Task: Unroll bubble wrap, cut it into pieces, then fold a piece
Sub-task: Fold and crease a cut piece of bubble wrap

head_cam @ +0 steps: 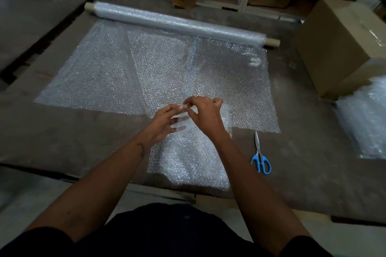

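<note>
Folding looks under way: the cut piece (188,158) lies at the table's (83,142) near edge, its far edge pinched by left hand (167,121) and right hand (205,115). Next, draw it over evenly. Scissors (260,156) lie beside; roll (177,21) beyond.

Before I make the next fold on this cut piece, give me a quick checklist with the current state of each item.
1. Both hands on the cut piece: ok, left hand and right hand pinch its far edge.
2. Edges lined up: cannot tell, the plastic is too clear.
3. Scissors out of the fold path: ok, lying right of the piece.
4. Scissors closed: ok.
5. Roll out of the way: ok, at the far side.
6. Piece fully on the table: ok, though its near edge sits close to the table edge.
</note>
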